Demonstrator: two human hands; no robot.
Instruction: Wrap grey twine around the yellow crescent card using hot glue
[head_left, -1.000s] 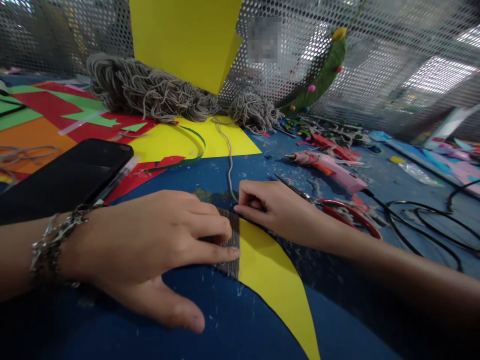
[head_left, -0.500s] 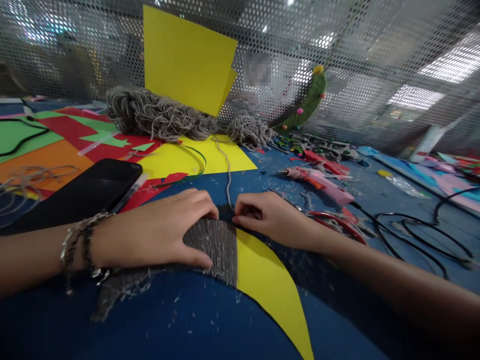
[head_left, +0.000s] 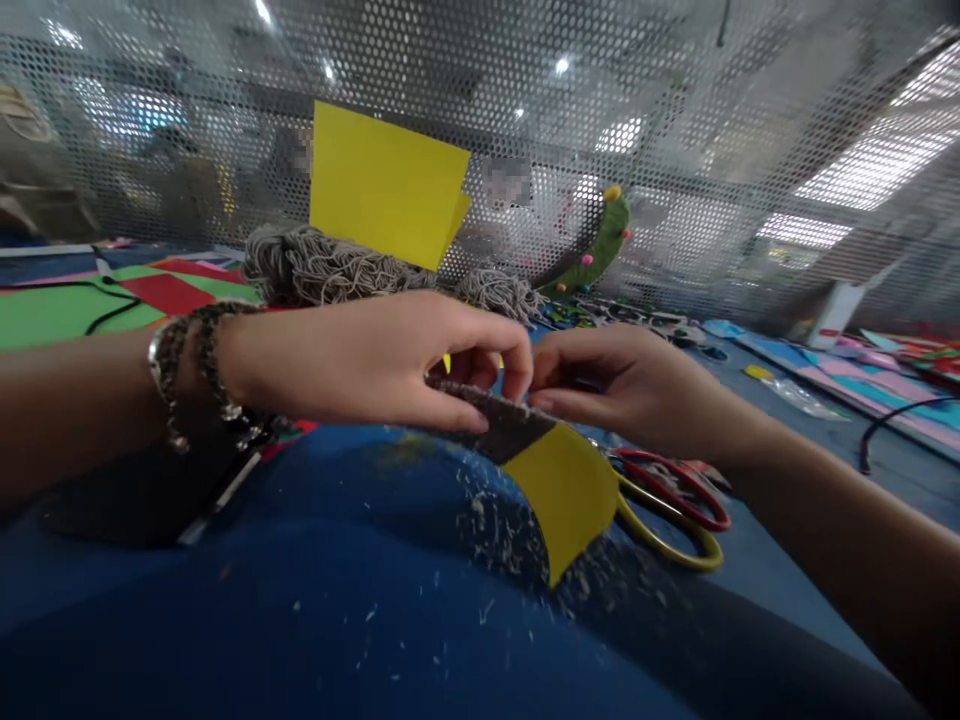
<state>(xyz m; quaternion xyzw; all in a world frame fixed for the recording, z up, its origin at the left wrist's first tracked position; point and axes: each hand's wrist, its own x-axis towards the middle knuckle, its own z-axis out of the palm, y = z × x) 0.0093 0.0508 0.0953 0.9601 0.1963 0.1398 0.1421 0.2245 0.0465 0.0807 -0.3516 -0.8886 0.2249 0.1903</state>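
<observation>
A curved yellow paper piece [head_left: 570, 495], part of it covered by rows of grey yarn [head_left: 517, 425], is raised and tilted above the blue table. My left hand [head_left: 367, 355] grips its yarn-covered part, thumb on the near side and fingers over the far edge. Close beside it, my right hand [head_left: 637, 390] pinches at the piece's upper edge; the yarn strand seen in these fingers earlier is mostly hidden now. Scissors [head_left: 694, 565] with red and yellow handles lie under my right wrist, partly behind the yellow piece.
Grey yarn skeins [head_left: 322, 265] lie at the back, below an upright yellow sheet [head_left: 386, 185]. A green curved piece with pompoms [head_left: 604, 245] leans against the perforated panel [head_left: 420, 60]. A dark phone [head_left: 127, 500] lies left; yarn scraps [head_left: 495, 530] litter the table.
The yarn-covered piece has come up off the table and tilted. My hands have moved up and closer together, and the scissors are more exposed. The view has shifted.
</observation>
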